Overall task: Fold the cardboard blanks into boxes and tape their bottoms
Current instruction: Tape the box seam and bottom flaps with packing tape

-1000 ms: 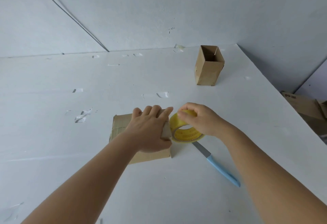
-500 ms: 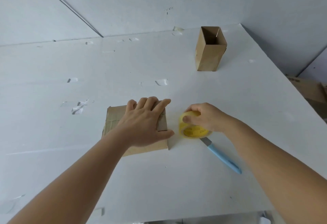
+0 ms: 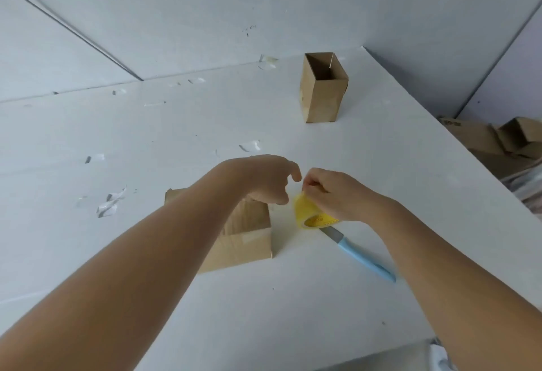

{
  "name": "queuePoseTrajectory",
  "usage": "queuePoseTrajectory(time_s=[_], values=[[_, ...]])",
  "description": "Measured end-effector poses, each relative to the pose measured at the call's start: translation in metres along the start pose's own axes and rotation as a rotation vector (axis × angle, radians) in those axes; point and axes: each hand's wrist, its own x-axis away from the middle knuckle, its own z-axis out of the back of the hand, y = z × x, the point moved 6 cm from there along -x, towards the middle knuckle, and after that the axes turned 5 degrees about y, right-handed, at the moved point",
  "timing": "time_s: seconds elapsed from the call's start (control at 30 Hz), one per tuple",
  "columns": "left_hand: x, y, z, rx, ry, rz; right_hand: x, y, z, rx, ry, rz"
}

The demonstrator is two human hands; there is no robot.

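Head camera: on a white bench (image 3: 123, 253), the right hand (image 3: 337, 194) pinches a yellow tape roll (image 3: 308, 215) just beside a cardboard box (image 3: 246, 233) lying on its side. The left hand (image 3: 269, 180) hovers over that box, fingers loosely curled, holding nothing. A blue-handled knife (image 3: 360, 256) lies near the roll; 1 upright open box (image 3: 322, 89) stands well apart.

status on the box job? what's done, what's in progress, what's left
Done: one box stands upright at the table's far side, open top up. In hand: the second box lies near the person; the right hand grips the yellow tape roll, the left hand reaches toward it. Left: taping this bottom; more cardboard waits beside the table.
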Motion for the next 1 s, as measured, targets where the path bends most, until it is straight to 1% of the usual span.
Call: queuePoseTrajectory(time_s=[0.1,0.23,0.33,0.43,0.5,0.57,0.63,0.7,0.73,0.77,0.83,0.9,1.0], values=[[-0.017,0.008,-0.006,0.021,-0.084,-0.026,0.005,-0.007,0.005,0.019,0.040,0.024],[-0.023,0.008,-0.008,0.166,-0.078,-0.025,0.013,-0.014,0.015,0.054,0.114,0.069],[-0.024,0.004,-0.010,0.263,-0.067,0.007,0.017,-0.015,0.020,0.024,0.165,0.087],[-0.023,-0.007,-0.010,0.354,-0.035,0.043,0.021,-0.012,0.021,-0.035,0.250,0.095],[-0.022,-0.013,-0.011,0.407,0.005,0.049,0.024,-0.005,0.016,-0.044,0.284,0.070],[-0.022,-0.016,-0.013,0.448,0.041,0.041,0.030,0.003,0.006,-0.054,0.259,0.024],[-0.023,-0.016,-0.014,0.466,0.054,0.031,0.039,0.012,-0.005,-0.099,0.268,-0.010],[-0.025,-0.016,-0.015,0.480,0.071,0.031,0.048,0.025,-0.015,-0.133,0.286,-0.079],[-0.026,-0.017,-0.014,0.496,0.085,0.037,0.052,0.033,-0.022,-0.128,0.269,-0.132],[-0.026,-0.018,-0.014,0.515,0.099,0.046,0.055,0.042,-0.030,-0.091,0.238,-0.189],[-0.025,-0.018,-0.013,0.545,0.118,0.058,0.061,0.059,-0.048,0.067,0.187,-0.273],[-0.024,-0.017,-0.013,0.556,0.131,0.060,0.066,0.070,-0.061,0.222,0.198,-0.281],[-0.022,-0.016,-0.012,0.561,0.154,0.059,0.069,0.072,-0.068,0.315,0.237,-0.251]])
